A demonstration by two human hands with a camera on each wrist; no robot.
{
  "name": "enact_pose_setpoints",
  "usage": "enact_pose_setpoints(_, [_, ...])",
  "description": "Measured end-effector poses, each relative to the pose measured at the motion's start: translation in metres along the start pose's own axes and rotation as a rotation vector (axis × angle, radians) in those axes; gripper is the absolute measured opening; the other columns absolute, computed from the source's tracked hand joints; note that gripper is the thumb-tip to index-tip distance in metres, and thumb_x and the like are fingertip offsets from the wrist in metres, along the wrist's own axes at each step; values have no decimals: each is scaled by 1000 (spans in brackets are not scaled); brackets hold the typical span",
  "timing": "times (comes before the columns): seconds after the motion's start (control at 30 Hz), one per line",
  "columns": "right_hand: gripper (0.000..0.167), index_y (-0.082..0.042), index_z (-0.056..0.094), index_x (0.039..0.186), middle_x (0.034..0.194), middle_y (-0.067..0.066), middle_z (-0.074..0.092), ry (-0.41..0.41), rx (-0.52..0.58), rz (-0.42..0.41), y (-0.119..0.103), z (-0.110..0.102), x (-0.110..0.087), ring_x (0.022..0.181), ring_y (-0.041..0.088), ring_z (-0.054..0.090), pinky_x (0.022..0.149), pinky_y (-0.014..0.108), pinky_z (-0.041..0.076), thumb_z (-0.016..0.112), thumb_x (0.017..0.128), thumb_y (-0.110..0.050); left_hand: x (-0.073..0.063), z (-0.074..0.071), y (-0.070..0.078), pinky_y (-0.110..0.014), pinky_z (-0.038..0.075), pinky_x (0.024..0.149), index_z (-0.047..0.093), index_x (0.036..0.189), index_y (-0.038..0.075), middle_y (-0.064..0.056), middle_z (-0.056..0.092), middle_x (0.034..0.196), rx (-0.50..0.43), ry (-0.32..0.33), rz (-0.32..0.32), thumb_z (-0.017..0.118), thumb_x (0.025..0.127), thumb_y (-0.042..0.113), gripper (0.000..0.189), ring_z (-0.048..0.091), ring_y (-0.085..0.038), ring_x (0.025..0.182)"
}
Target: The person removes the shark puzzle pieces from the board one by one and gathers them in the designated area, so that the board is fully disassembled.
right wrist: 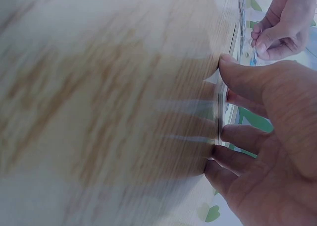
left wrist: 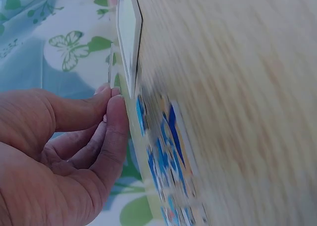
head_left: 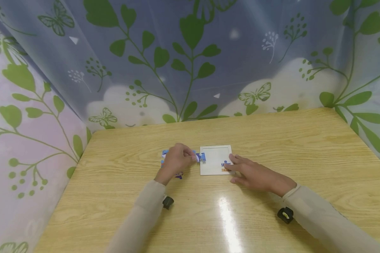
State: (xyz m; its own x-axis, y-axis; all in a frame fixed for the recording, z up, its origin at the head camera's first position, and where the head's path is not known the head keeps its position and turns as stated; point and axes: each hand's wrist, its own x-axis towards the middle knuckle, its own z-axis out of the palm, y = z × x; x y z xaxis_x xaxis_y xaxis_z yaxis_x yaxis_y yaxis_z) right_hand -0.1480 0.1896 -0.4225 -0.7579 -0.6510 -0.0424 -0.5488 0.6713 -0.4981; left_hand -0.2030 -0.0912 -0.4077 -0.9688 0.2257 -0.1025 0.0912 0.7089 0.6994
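Note:
My left hand [head_left: 179, 159] pinches a blue jigsaw piece [head_left: 202, 157] between thumb and fingertips, raised over the left edge of the white puzzle tray [head_left: 216, 172]. Seen nearly edge-on in the left wrist view, the piece [left wrist: 110, 62] is a thin sliver above the fingertips. At the tray's right side, my right hand [head_left: 256, 174] spreads its fingers along the edge. One finger touches a blue and orange jigsaw piece [head_left: 225, 166] lying in the tray's lower right corner. The thumb [right wrist: 242, 75] is near the tray's front edge.
More jigsaw pieces [left wrist: 171, 151] lie on the wooden table [head_left: 120, 196] left of the tray, partly hidden under my left hand in the head view. A leaf-patterned curtain [head_left: 164, 70] hangs behind the table. Both wrists wear small black devices [head_left: 168, 202].

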Motion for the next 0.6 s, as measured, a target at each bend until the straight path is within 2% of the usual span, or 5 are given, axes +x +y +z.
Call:
enact_pose_setpoints(0.3, [50,0,52,146,155,35,29,3,-1,-13,0,0,-1,144,51,27,113,63,30,63,102,-21,-8,-12,-15,-30,53,60,76,89,6,-3,69,80,22,-1,-30,75,89,9,3,63,-18,69])
enact_pose_setpoints(0.6, [50,0,51,146,154,36,29,7,-3,-21,1,0,-1,144,52,27,113,63,29,62,102,-21,-14,-17,-18,-27,53,57,76,90,5,-2,69,79,46,3,-44,76,89,5,1,62,-16,67])
